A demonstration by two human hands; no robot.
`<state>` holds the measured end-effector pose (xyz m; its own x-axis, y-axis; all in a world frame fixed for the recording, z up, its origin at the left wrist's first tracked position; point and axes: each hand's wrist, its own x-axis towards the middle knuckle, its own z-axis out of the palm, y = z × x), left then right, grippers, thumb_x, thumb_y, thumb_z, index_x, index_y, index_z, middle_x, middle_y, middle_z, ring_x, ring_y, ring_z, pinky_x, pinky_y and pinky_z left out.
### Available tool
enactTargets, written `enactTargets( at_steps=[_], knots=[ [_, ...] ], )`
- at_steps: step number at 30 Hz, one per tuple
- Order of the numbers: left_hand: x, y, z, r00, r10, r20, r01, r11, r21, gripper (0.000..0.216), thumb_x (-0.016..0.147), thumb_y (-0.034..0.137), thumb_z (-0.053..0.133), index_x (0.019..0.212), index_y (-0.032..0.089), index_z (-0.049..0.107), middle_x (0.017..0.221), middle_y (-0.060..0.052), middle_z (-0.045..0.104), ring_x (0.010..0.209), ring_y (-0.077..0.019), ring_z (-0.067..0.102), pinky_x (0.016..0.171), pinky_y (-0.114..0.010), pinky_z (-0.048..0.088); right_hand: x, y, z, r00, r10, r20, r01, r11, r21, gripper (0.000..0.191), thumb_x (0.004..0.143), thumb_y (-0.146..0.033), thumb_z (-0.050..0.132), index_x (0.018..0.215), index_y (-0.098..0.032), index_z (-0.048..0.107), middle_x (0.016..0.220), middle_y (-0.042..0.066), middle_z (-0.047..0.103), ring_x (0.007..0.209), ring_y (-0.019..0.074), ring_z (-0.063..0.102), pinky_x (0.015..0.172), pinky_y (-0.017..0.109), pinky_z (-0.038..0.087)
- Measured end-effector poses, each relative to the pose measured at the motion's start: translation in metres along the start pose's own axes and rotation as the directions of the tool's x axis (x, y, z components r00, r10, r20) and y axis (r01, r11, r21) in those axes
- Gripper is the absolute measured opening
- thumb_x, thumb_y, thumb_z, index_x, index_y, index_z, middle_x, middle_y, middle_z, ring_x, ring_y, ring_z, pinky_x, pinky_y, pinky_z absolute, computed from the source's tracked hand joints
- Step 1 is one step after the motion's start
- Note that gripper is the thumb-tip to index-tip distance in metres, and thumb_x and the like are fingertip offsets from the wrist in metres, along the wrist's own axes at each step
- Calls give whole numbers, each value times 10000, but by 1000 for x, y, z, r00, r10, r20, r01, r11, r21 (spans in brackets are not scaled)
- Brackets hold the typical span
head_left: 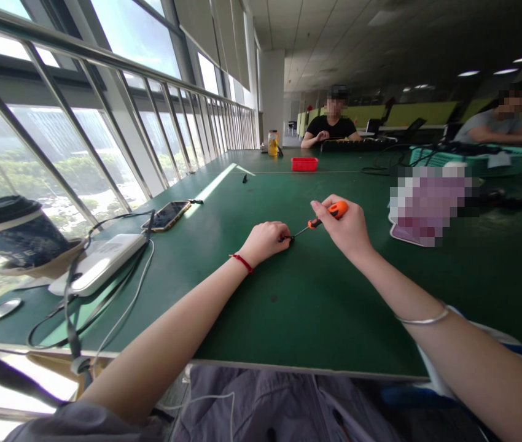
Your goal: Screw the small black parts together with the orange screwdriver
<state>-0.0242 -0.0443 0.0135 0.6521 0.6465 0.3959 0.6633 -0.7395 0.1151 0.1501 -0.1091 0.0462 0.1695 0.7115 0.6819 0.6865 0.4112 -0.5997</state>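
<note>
Right hand is wrapped round the orange handle of a small screwdriver, the shaft angled down and left. Its tip meets the left hand, fingers curled shut over something small and dark on the green table, mid-surface; what it pinches, I cannot tell. A red cord circles the left wrist, a silver bangle the right forearm. Out toward the left edge: a phone, then a white device with trailing cables. At the far edge, a red tray.
</note>
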Motion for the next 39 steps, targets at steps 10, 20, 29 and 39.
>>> enactTargets(
  at_steps=[10, 20, 29, 39],
  knots=[
    [0, -1, 1, 1000, -2, 0, 2, 1000, -5, 153, 749, 231, 523, 808, 186, 656, 835, -19, 678, 735, -166, 617, 626, -248, 454, -2, -2, 0, 998, 50, -34, -49, 998, 37, 351, 703, -389, 598, 982, -239, 448, 670, -31, 530, 578, 150, 519, 552, 275, 402],
    [-1, -1, 0, 1000, -7, -7, 7, 1000, -23, 141, 746, 233, 532, 798, 183, 654, 828, -14, 676, 713, -155, 610, 604, -241, 442, -3, -2, 5, 998, 24, -58, -22, 999, 44, 321, 676, -308, 607, 958, -241, 468, 763, -7, 573, 582, 144, 520, 550, 276, 403],
    [-1, -1, 0, 1000, 4, 7, -4, 1000, -6, 143, 758, 229, 528, 811, 178, 651, 838, -13, 672, 721, -148, 606, 632, -236, 449, -3, -3, 4, 996, 45, -73, -44, 999, 12, 242, 753, -459, 553, 803, -224, 522, 645, -19, 517, 547, 135, 490, 567, 280, 393],
    [0, -1, 1, 1000, 8, -2, -8, 1000, -10, 147, 755, 230, 522, 812, 184, 649, 838, -6, 675, 725, -148, 610, 626, -235, 440, -3, -4, 3, 986, 103, -128, -107, 994, -24, 356, 678, -445, 611, 938, -242, 478, 597, -54, 486, 527, 149, 499, 544, 285, 392]
  ],
)
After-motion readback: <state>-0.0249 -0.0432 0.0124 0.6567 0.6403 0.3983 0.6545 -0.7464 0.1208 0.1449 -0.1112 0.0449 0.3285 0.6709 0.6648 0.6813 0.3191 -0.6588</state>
